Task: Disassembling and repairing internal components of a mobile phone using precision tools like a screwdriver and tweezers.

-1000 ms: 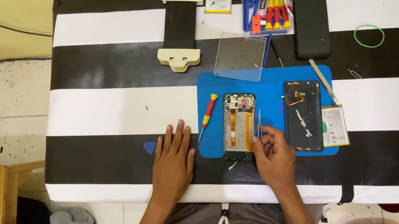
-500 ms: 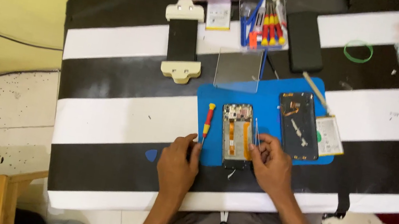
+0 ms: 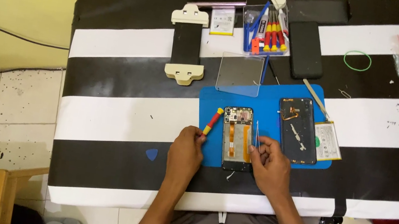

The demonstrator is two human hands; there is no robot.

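The opened phone (image 3: 236, 138) lies on the blue mat (image 3: 271, 100) at mid-counter; I judge it light, stiff and fragile inside, best taken by its long edges. At its 9 o'clock my left hand (image 3: 185, 153) grasps a red-and-yellow screwdriver (image 3: 211, 122); at 3 o'clock my right hand (image 3: 269, 164) pinches tweezers (image 3: 257, 133) in its fingers. Beyond, at 3 o'clock, lies the back cover (image 3: 298, 129); at 12 o'clock, a glass sheet (image 3: 240, 74).

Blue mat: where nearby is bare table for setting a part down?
Free: the striped table left of the blue mat, below the clamp jig; also right of the battery. Crowded: mat and top edge around the screwdriver tray.
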